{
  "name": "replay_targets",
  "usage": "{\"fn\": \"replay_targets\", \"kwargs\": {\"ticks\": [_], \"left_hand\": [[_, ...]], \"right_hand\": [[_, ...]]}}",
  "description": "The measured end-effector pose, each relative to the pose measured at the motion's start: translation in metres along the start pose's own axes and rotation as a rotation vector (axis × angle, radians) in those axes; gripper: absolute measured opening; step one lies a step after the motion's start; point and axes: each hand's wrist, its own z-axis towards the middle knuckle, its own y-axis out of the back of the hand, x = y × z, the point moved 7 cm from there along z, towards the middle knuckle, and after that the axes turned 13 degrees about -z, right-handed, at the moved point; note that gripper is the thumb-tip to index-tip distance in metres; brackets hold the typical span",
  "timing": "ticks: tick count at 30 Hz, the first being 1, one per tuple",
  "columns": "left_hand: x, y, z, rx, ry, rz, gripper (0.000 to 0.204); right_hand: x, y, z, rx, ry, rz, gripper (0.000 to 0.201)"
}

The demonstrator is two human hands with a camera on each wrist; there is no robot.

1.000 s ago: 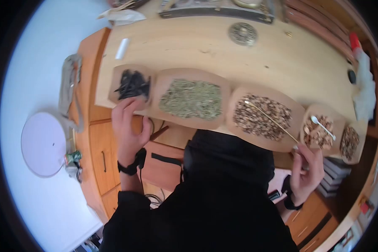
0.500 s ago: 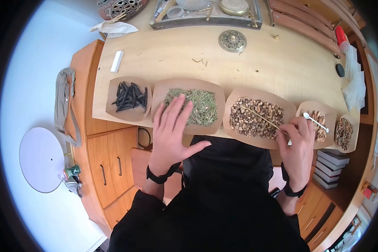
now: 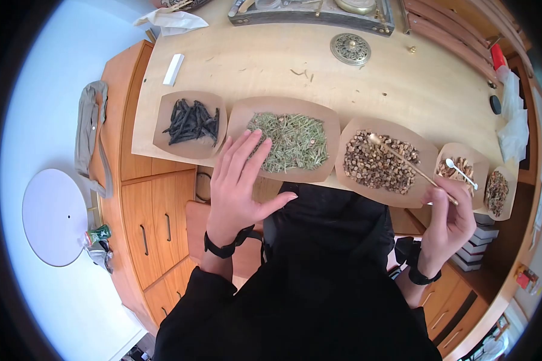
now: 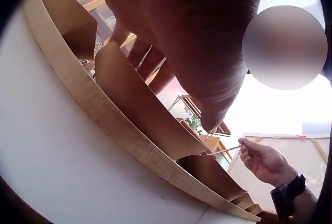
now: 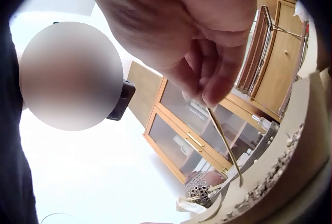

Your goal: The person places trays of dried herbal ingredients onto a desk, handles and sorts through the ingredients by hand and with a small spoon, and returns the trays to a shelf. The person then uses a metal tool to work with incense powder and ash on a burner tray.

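Observation:
My right hand pinches the end of a thin brass spoon; its tip is over the brown chopped pieces in a paper tray. In the right wrist view, the fingers and thumb hold the brass stem. My left hand is spread, fingertips over the left side of the green dried herb in its tray; whether they touch it I cannot tell. Left of that, black pods lie in another tray. A white spoon rests on the light pieces in a smaller tray.
A tray of mixed bits stands at the right end. Farther back are a pierced brass lid, a white block, a grey box and a black cap. Wooden drawers stand at the left.
From the black pods, my left hand has moved right to the green herb. My right hand dipped toward the brown pieces, then drew back right, still pinching the brass spoon.

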Motion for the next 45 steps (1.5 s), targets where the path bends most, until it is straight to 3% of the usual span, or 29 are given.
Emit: {"fn": "replay_targets", "kwargs": {"ticks": [3,6,10,13,18,20,22,23,26,31,38,40,42,45], "left_hand": [[0.000,0.001,-0.007,-0.001,0.046,0.038,0.084],[0.001,-0.003,-0.010,0.038,0.035,0.046,0.085],[0.007,-0.005,-0.015,0.069,0.060,0.027,0.085],[0.010,-0.003,-0.016,0.047,0.069,-0.031,0.083],[0.013,0.001,-0.017,0.010,0.042,-0.056,0.072],[0.012,0.002,-0.019,0.001,0.035,-0.041,0.065],[0.014,0.000,-0.021,-0.008,0.024,-0.025,0.058],[0.016,-0.001,-0.025,-0.039,-0.002,-0.036,0.053],[0.018,0.000,-0.028,-0.075,-0.028,-0.052,0.044],[0.015,0.003,-0.024,-0.071,-0.023,-0.036,0.032],[0.015,0.004,-0.022,-0.075,-0.025,-0.042,0.028],[0.015,0.004,-0.022,-0.074,-0.024,-0.035,0.027],[0.015,0.005,-0.023,-0.080,-0.027,-0.041,0.026],[0.015,0.005,-0.025,-0.080,-0.038,-0.030,0.026]], "right_hand": [[0.028,-0.003,-0.006,-0.097,0.326,0.045,0.010],[0.042,-0.038,-0.012,0.125,0.356,0.131,0.009],[0.048,-0.082,-0.019,0.369,0.318,0.229,0.014],[0.049,-0.095,-0.017,0.375,0.346,0.207,0.015],[0.040,-0.088,-0.008,0.189,0.290,0.144,0.016],[0.042,-0.085,-0.009,0.204,0.289,0.126,0.016],[0.053,-0.093,-0.013,0.359,0.394,0.214,0.016],[0.057,-0.098,-0.015,0.434,0.363,0.215,0.016],[0.060,-0.110,-0.015,0.453,0.380,0.147,0.017],[0.050,-0.108,-0.005,0.260,0.305,0.108,0.017],[0.062,-0.114,-0.012,0.419,0.414,0.128,0.019],[0.061,-0.112,-0.010,0.359,0.430,0.078,0.019],[0.050,-0.100,-0.008,0.289,0.326,0.124,0.018],[0.053,-0.089,-0.009,0.353,0.373,0.169,0.016]]}}
